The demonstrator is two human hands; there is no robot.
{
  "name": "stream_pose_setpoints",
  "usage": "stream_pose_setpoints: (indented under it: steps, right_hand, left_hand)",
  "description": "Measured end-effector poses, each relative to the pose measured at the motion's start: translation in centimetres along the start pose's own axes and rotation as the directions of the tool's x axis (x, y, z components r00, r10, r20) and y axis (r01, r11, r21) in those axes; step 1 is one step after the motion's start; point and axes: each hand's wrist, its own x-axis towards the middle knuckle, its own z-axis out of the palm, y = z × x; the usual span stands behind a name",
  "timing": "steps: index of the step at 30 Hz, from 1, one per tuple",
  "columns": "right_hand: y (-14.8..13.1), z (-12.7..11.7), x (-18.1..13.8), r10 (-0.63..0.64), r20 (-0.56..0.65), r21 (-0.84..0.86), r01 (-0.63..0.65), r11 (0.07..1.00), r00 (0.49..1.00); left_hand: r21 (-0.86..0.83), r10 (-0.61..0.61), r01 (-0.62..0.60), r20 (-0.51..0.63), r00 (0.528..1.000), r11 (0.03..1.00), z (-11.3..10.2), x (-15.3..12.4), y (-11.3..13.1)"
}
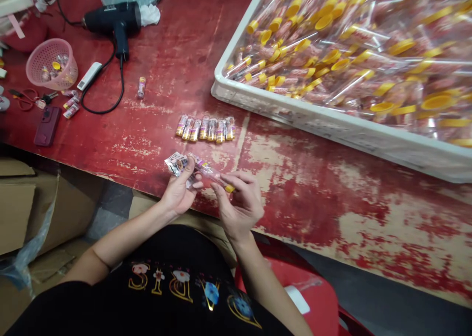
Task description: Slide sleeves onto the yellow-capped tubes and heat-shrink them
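Near the table's front edge, my left hand (180, 191) pinches a small bunch of printed film sleeves (176, 163) between thumb and fingers. My right hand (243, 203) is closed on the yellow-capped end of a clear plastic tube (216, 177). The tube's other end meets the printed film at my left fingers; whether it sits inside a sleeve I cannot tell. Just beyond my hands lies a row of several small wrapped tubes (204, 128) with printed labels and yellow ends. One more wrapped tube (141, 87) stands apart, farther back to the left.
A big white tray (295, 109) full of yellow-capped tubes takes up the right side. At the left are a black heat gun (120, 24) with its cord, a pink basket (55, 80), red-handled scissors (25, 100) and a phone (47, 126). Cardboard boxes (70, 213) stand below.
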Motion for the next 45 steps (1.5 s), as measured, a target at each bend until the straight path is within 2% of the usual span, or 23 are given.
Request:
stream_pose_setpoints:
  steps: [3,4,6,9,13,18,20,22,25,28,29,30,32,34,35,37,38,41,43,45]
  right_hand:
    - [-0.5,-0.5,0.1,0.001,0.203,0.103,-0.022,0.994,0.979]
    - [-0.6,-0.6,0.1,0.011,0.242,0.134,-0.045,0.99,0.97]
    - [-0.7,-0.7,0.1,0.035,0.239,0.153,-0.073,0.986,0.97]
    - [-0.6,-0.3,0.2,0.047,0.131,0.125,-0.064,0.99,0.99]
    - [-0.5,0.3,0.3,0.031,-0.017,0.111,-0.029,0.993,0.999]
    - [-0.7,0.6,-0.1,0.065,-0.065,0.051,-0.061,0.997,0.996]
    - [-0.6,0.5,-0.2,0.078,-0.076,0.093,-0.071,0.993,0.994]
    - [-0.1,0.3,0.0,0.148,-0.079,0.166,-0.133,0.977,0.986]
    - [2.8,-0.2,2.2,0.253,-0.177,0.184,-0.221,0.958,0.951]
    - [7.4,-0.9,6.2,0.183,-0.383,0.045,-0.179,0.983,0.906]
    - [8.9,-1.2,7.6,0.148,-0.41,-0.013,-0.168,0.986,0.9]
    - [10.2,-1.5,8.7,0.121,-0.39,-0.067,-0.159,0.985,0.913]
    - [11.4,-2.0,10.1,0.089,-0.228,-0.152,-0.126,0.98,0.97]
    - [10.7,-2.1,9.9,0.078,-0.067,-0.176,-0.089,0.98,0.995]
    - [9.6,-2.0,9.3,0.082,-0.033,-0.161,-0.086,0.983,0.996]
    - [6.8,-1.4,7.3,0.143,0.007,-0.069,-0.142,0.987,0.99]
    - [5.3,-0.8,6.2,0.195,0.067,0.001,-0.195,0.981,0.979]
    - [2.3,1.0,3.6,0.323,0.3,0.149,-0.378,0.914,0.898]
    - [1.7,1.7,2.8,0.35,0.308,0.158,-0.411,0.898,0.885]
    - [1.8,1.8,2.8,0.329,0.237,0.117,-0.363,0.925,0.914]
  left_hand:
    - [0.086,0.042,-0.047,0.055,0.998,0.995,-0.1,-0.3,0.0]
    - [0.124,0.058,-0.067,0.073,0.996,0.99,-0.2,-0.4,0.0]
    - [0.205,0.085,-0.105,0.108,0.991,0.973,-0.3,-0.6,-0.1]
    - [0.306,0.115,-0.153,0.138,0.984,0.94,-0.6,-0.9,-0.5]
    - [0.345,0.138,-0.177,0.134,0.981,0.922,-0.6,-1.3,-1.1]
    - [0.336,0.146,-0.174,0.105,0.984,0.926,-0.6,-1.2,-1.4]
    - [0.33,0.131,-0.158,0.103,0.986,0.931,-0.6,-0.9,-1.5]
    - [0.31,0.126,-0.159,0.122,0.984,0.938,-0.6,-0.6,-1.5]
    - [0.272,0.128,-0.165,0.15,0.98,0.948,-0.9,0.1,-1.2]
    - [0.256,0.114,-0.141,0.119,0.986,0.956,-1.3,0.9,-0.9]
    - [0.251,0.114,-0.137,0.103,0.988,0.958,-1.5,1.2,-0.8]
    - [0.248,0.116,-0.136,0.093,0.989,0.959,-1.7,1.3,-0.7]
    - [0.242,0.12,-0.138,0.085,0.989,0.96,-2.0,1.6,-0.6]
    - [0.225,0.112,-0.127,0.079,0.991,0.966,-2.1,1.7,-0.4]
    - [0.207,0.104,-0.116,0.07,0.992,0.971,-2.0,1.7,-0.4]
    - [0.153,0.079,-0.086,0.049,0.996,0.985,-1.7,1.8,-0.5]
    - [0.125,0.062,-0.068,0.05,0.997,0.99,-1.4,1.8,-0.6]
    - [0.082,0.01,-0.019,0.104,0.995,0.996,-0.5,1.8,-1.1]
    - [0.078,0.002,-0.013,0.132,0.991,0.997,-0.1,1.8,-1.4]
    - [0.06,0.033,-0.04,0.113,0.993,0.997,0.0,1.7,-1.5]
